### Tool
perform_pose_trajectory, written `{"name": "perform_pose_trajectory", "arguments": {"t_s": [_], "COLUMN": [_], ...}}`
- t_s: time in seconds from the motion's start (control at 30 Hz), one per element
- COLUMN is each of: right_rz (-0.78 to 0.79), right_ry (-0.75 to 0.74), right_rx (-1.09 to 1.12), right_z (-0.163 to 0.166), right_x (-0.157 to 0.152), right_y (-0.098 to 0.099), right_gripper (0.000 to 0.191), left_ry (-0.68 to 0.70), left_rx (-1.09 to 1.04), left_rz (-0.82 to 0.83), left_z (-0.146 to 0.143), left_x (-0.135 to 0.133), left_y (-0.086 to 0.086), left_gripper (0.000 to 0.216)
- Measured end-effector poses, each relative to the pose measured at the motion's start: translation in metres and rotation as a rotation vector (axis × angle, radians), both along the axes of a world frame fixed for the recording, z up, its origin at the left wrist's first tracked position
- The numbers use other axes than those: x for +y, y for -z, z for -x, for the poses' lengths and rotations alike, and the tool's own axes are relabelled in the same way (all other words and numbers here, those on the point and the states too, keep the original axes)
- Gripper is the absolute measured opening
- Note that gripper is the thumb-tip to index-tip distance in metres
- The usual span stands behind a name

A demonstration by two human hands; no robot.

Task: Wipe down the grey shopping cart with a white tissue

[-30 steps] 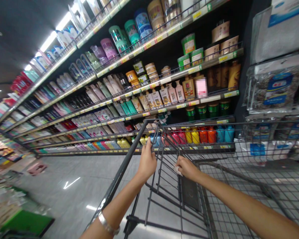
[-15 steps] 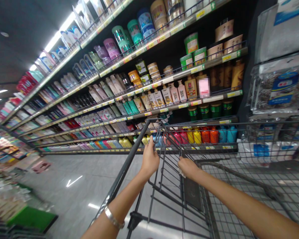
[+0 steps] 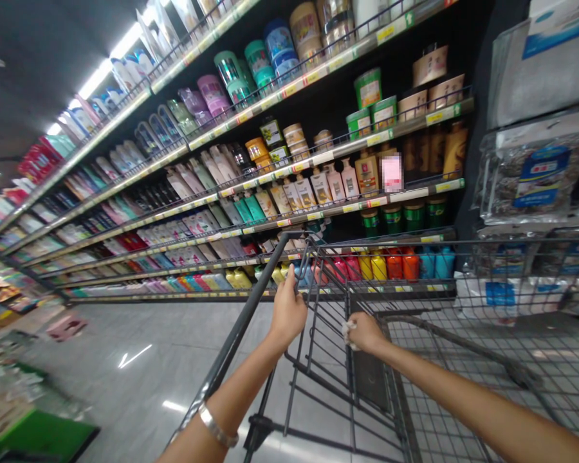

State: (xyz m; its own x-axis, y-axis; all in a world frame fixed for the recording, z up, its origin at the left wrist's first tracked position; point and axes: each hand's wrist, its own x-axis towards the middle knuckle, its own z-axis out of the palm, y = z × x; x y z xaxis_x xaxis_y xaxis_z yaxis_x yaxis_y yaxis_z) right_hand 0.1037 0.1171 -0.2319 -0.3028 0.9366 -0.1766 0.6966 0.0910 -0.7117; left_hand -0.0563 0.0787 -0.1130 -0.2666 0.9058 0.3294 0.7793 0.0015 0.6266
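Note:
A dark metal shopping cart fills the lower middle and right. My left hand, with a silver bangle on its wrist, is closed round the wire frame just inside the handle bar, thumb pointing up. My right hand is a fist over the folding wire panel of the cart. From its fingers sticks a small crumpled whitish wipe or cloth; most of it is hidden in the fist. Whether the wipe touches the wires beneath cannot be made out.
Long store shelves with bottles and jars run along the far side. Bagged scrubbers hang at the right. Grey tiled floor lies left of the cart, with a pink box and a green display base on it.
My right hand has dropped slightly from the wire panel's upper edge, and more of the crumpled wipe shows. My left hand keeps its grip. The view has shifted a little.

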Motion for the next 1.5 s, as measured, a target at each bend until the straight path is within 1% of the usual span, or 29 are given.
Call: {"name": "perform_pose_trajectory", "arguments": {"t_s": [0.07,0.1,0.2,0.23,0.3,0.37,0.5,0.6,0.7,0.8,0.83,0.9,1.0,1.1,1.2,1.33,1.43,1.5], "right_rz": [0.018,0.044,0.179,0.217,0.246,0.21,0.082,0.074,0.013,-0.153,-0.212,-0.301,-0.369,-0.406,-0.429,-0.414,-0.384,-0.376], "right_ry": [0.047,0.074,0.138,0.139,0.106,0.052,-0.062,-0.05,0.013,0.063,0.063,0.03,-0.027,-0.02,-0.012,-0.095,-0.159,-0.204], "right_rx": [0.088,0.167,0.517,0.625,0.765,0.817,0.742,0.734,0.744,0.726,0.731,0.754,0.766,0.746,0.71,0.582,0.432,0.343], "right_z": [0.011,0.015,0.021,0.022,0.026,0.03,0.037,0.041,0.044,0.044,0.044,0.041,0.034,0.027,0.021,0.01,-0.002,-0.007], "right_x": [-0.007,-0.01,-0.015,-0.016,-0.018,-0.017,-0.013,-0.01,-0.012,-0.016,-0.017,-0.02,-0.023,-0.026,-0.029,-0.03,-0.028,-0.028], "right_y": [-0.001,-0.002,-0.011,-0.015,-0.026,-0.038,-0.058,-0.061,-0.054,-0.042,-0.039,-0.033,-0.027,-0.019,-0.007,0.015,0.031,0.038], "right_gripper": [0.016,0.016,0.016,0.016,0.017,0.018,0.014,0.025,0.036,0.029,0.027,0.029,0.034,0.035,0.032,0.034,0.037,0.035], "left_ry": [0.0,-0.001,-0.008,-0.011,-0.018,-0.025,-0.015,-0.02,-0.029,-0.021,-0.019,-0.02,-0.021,-0.012,-0.023,-0.042,-0.018,-0.003], "left_rx": [-0.008,-0.011,-0.009,-0.006,0.001,0.01,0.022,0.029,0.033,0.033,0.034,0.034,0.022,0.011,0.002,-0.023,-0.06,-0.08], "left_rz": [-0.009,-0.016,-0.028,-0.024,-0.007,0.014,0.012,0.027,0.041,0.028,0.027,0.033,0.023,0.003,-0.005,0.005,0.007,0.003], "left_z": [0.0,0.0,-0.002,-0.003,-0.004,-0.005,-0.006,-0.007,-0.008,-0.008,-0.008,-0.008,-0.008,-0.008,-0.007,-0.006,-0.004,-0.002], "left_x": [0.0,0.001,0.0,0.0,0.0,-0.001,-0.002,0.0,0.001,0.002,0.002,0.002,0.001,0.002,0.002,0.003,0.003,0.003], "left_y": [0.002,0.002,0.002,0.002,-0.001,-0.003,-0.007,-0.008,-0.009,-0.008,-0.008,-0.008,-0.007,-0.007,-0.006,-0.005,-0.004,-0.003], "left_gripper": [0.071,0.071,0.071,0.071,0.07,0.07,0.069,0.07,0.069,0.069,0.069,0.069,0.069,0.068,0.065,0.064,0.066,0.066]}}
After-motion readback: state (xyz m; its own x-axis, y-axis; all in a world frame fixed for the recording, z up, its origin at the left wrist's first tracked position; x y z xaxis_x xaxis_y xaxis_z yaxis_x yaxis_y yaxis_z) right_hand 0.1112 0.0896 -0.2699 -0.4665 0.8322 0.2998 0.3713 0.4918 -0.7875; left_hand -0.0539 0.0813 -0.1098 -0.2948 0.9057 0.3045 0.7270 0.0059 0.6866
